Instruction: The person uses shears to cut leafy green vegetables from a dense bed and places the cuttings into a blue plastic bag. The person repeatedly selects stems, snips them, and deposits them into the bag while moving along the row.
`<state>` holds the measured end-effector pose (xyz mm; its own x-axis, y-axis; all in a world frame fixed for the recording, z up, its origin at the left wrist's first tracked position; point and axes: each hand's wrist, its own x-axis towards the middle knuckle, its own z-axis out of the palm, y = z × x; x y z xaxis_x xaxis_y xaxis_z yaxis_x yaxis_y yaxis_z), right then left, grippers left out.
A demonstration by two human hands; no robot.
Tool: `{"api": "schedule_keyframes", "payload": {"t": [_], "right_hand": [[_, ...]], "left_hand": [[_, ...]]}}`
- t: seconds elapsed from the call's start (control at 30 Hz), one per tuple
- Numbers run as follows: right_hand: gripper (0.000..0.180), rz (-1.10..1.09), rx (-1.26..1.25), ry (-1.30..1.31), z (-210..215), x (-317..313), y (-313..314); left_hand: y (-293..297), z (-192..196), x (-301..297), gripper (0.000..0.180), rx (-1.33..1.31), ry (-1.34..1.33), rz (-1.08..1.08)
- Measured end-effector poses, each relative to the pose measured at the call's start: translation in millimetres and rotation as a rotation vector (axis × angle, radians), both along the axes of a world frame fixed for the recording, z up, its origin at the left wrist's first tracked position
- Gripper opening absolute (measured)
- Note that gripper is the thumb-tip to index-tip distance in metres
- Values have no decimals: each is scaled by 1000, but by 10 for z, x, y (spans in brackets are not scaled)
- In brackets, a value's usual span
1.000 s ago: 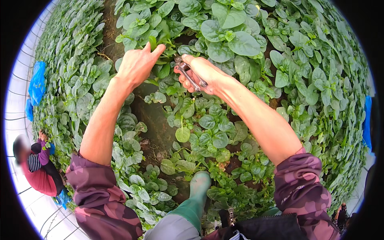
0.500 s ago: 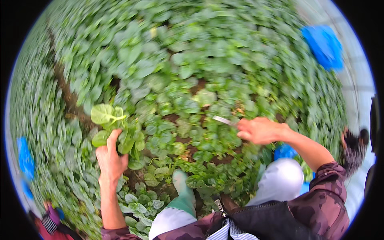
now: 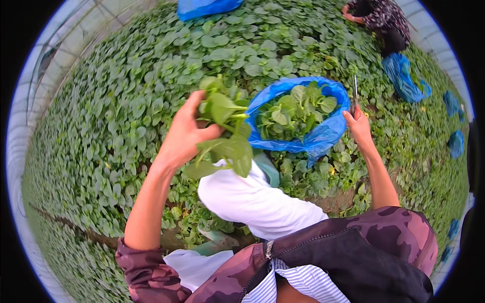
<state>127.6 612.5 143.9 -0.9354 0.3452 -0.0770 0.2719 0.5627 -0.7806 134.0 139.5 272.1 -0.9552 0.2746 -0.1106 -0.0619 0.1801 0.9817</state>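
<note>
My left hand (image 3: 186, 132) is closed round a bunch of leafy greens (image 3: 222, 108), broad leaves and cut pale stems pointing toward the bag. Just right of the bunch stands a blue plastic bag (image 3: 323, 139), its mouth spread wide, with loose greens (image 3: 295, 111) inside. Beyond the bag's right rim, my right hand (image 3: 359, 127) grips a small knife (image 3: 355, 91), thin blade pointing up and away. Its handle is mostly hidden by my fingers.
Low leafy plants (image 3: 126, 116) cover the ground all round. A co-worker (image 3: 386, 22) bends at the far right near another blue bag (image 3: 404, 78). One more blue bag (image 3: 209, 6) lies at the far edge. My white-trousered leg (image 3: 252, 199) is close below the bag.
My view has swung right, bringing the open bag between my hands. My left hand has carried the greens over beside it. The knife stays in my right hand, now pointing upward.
</note>
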Motion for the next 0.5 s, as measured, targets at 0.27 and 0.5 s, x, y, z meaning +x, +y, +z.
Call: {"api": "schedule_keyframes", "payload": {"t": [0.27,0.5], "right_hand": [[50,-391,-486,-156,-1114,276,136],[43,-592,-498,-325,-1785,-58,35]], "left_hand": [[1605,-793,-896,73,-97,-346,-97],[2602,-1635,-1171,79,39,-389,27]]}}
